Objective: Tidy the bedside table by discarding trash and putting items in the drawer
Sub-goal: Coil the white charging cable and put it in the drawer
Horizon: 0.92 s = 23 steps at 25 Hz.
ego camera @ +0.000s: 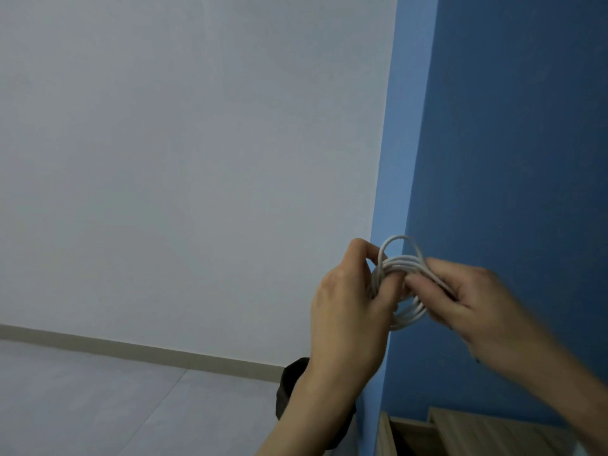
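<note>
Nearest, at 5 o'clock on the bottom edge, a corner of the wooden bedside table (pixel 487 432) shows. There is a dark gap beside it that may be an open drawer, though I cannot tell.

Above it, at about 4 o'clock from the middle of the view, both hands are raised in the air with the white cable (pixel 399 261) between them. It is wound into a loose coil of several turns, with a few more turns crossing its middle.

The left hand (pixel 348 301) has its fingers (pixel 362 250) curled around the 9 o'clock side of the coil. The right hand (pixel 473 297) pinches the strands with its fingers (pixel 424 284) at the 3 o'clock side. Neither hand is free.

The main risk, as I judge it, is the coil springing apart. No tucked end or fastened knot shows, so if either grip eases the turns could slip loose, and the cable would go into the drawer as a tangle. One loop also stands up at 12 o'clock, free of the bundle, and could catch on a finger or the drawer edge.

The table is almost out of view below, so lowering the coil without looking could miss the drawer.

Behind the left forearm, at 7 o'clock of the hands, sits a dark rounded object (pixel 289 380), maybe a bin; it is too hidden to tell. Beyond it are the pale floor (pixel 98 396), the white wall (pixel 197 143) and the blue wall (pixel 510 126).
</note>
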Tool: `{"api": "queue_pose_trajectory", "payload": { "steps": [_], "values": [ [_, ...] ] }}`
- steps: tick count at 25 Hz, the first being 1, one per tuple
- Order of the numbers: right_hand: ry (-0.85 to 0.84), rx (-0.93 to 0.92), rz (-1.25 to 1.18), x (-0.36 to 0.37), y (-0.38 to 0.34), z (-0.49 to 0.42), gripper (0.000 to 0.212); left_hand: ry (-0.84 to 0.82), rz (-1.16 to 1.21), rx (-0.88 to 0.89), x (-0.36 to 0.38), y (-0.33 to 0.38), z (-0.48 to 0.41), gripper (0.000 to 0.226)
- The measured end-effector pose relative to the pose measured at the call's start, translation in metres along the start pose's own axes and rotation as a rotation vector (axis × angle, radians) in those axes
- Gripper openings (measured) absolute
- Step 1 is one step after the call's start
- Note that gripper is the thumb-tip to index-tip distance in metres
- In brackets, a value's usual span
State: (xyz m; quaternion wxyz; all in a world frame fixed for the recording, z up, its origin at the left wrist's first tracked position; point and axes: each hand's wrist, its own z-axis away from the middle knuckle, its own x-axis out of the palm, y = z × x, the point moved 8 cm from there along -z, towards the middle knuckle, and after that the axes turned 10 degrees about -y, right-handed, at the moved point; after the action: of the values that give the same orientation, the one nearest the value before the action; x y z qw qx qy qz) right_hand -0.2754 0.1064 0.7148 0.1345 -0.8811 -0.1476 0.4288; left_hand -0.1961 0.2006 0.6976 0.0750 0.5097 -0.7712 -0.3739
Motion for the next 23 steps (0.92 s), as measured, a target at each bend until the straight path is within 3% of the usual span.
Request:
{"api": "queue_pose_trajectory", "payload": {
  "steps": [2, 4, 7, 9, 15, 17, 20, 23],
  "values": [
    [-0.050, 0.026, -0.034, 0.002, 0.004, -0.002, 0.072, -0.069, 0.230, -0.103, 0.005, -0.012, -0.003, 0.012],
    [-0.077, 0.042, -0.126, 0.005, 0.010, -0.003, 0.061, -0.169, 0.465, -0.205, 0.013, -0.019, -0.004, 0.010],
    [-0.161, 0.055, -0.315, 0.017, 0.016, -0.003, 0.063, -0.282, 0.656, -0.235, 0.020, -0.016, -0.001, 0.005],
    [-0.165, 0.076, -0.397, 0.018, 0.018, -0.003, 0.060, -0.281, 0.644, -0.205, 0.018, -0.015, 0.000, 0.008],
    [-0.229, 0.103, -0.528, 0.024, 0.010, 0.000, 0.015, -0.080, 0.370, -0.024, 0.003, -0.004, -0.002, 0.016],
    [-0.206, 0.135, -0.561, 0.024, 0.016, 0.001, 0.024, -0.141, 0.358, -0.018, 0.004, -0.002, -0.001, 0.008],
    [-0.183, 0.159, -0.632, 0.024, 0.022, 0.008, 0.050, -0.384, 0.287, -0.009, 0.015, -0.003, 0.000, 0.008],
    [-0.203, 0.145, -0.614, 0.026, 0.018, 0.013, 0.063, -0.399, 0.215, 0.064, 0.015, -0.006, 0.001, 0.020]
  ]
}}
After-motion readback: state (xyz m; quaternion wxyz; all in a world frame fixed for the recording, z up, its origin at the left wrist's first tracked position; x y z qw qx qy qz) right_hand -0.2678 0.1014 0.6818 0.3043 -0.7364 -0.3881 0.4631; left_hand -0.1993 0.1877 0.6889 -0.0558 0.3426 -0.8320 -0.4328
